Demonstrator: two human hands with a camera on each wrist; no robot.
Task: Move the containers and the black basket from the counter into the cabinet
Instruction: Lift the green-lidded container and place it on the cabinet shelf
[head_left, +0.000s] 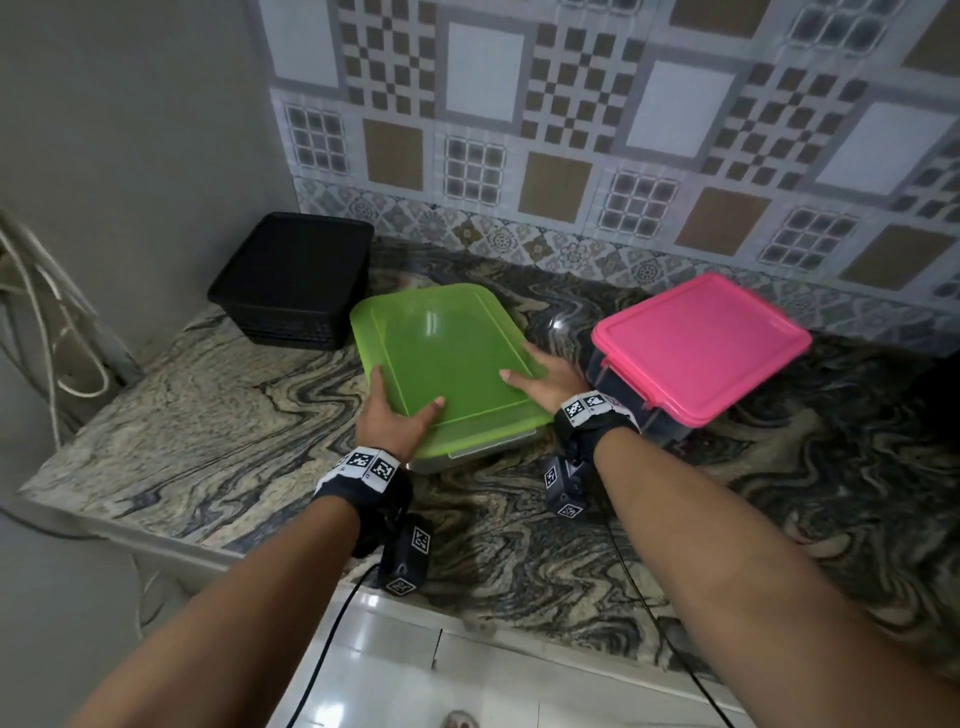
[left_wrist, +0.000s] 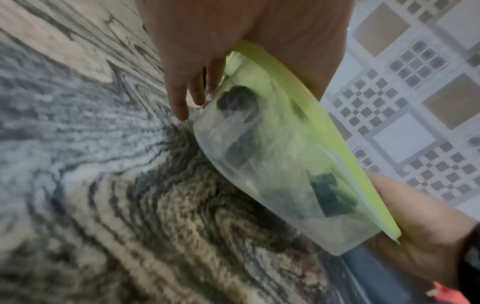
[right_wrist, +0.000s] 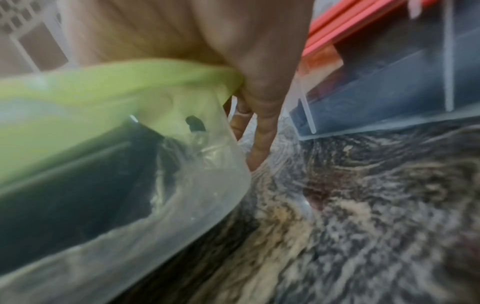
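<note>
Head view, left to right. Loose white cables run off the left edge of the picture. A black basket stands in the back left corner of the marbled counter, against the grey wall. Just right of it stands a clear container with a green lid; its body is mostly hidden beneath the lid here, and dark contents seen through its clear wall in the wrist views are too blurred to identify. The left hand grips the container's near left corner, thumb on the lid, fingers down its side toward the counter. The right hand grips its right edge likewise, thumb on the lid, fingers down the side. Further right, a clear container with a pink lid stands near the patterned tile backsplash, its near left corner hidden by the right wrist.
</note>
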